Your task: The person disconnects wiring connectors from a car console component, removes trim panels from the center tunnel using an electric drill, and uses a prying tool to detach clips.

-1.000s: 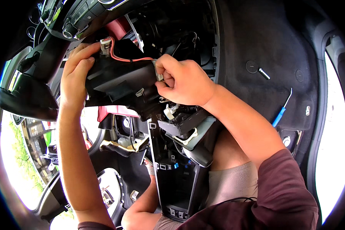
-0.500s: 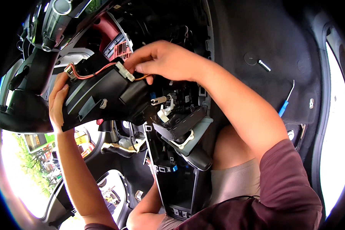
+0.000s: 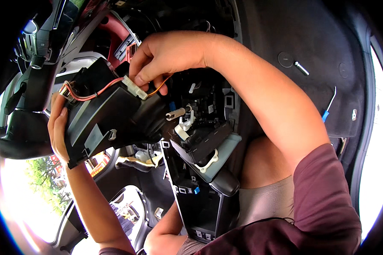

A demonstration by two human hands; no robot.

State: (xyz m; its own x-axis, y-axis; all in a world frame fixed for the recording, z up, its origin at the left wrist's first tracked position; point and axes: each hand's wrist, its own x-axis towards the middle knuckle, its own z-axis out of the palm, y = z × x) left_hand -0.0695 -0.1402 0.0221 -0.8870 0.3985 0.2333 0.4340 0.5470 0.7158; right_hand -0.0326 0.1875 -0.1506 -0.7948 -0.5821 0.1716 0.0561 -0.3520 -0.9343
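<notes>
Head view: left hand (image 3: 58, 132) grips the black housing (image 3: 104, 117) by its left end; right hand (image 3: 164, 55) pinches the white connector (image 3: 135, 88) at the housing's upper right.

Left grip (image 3: 58, 125) curled, left forearm (image 3: 93, 204) outstretched; right grip (image 3: 161, 57) pinched, right wrist (image 3: 210, 47) bent, right forearm (image 3: 264, 85) aslant

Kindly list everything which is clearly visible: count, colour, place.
housing: 1, black, left of centre
wires: several, pink and orange, by housing
connectors: 2, pale, on wires
console: 1, black, lower centre
panel: 1, red, upper left
tool: 1, blue-handled, right floor
cylinder: 1, silver, right floor
foliage: uncounted, green, outside left
shirt: 1, maroon, lower right
legs: 2, bare, flanking console
left hand: 1, bare, holding housing
right hand: 1, bare, on connector
</notes>
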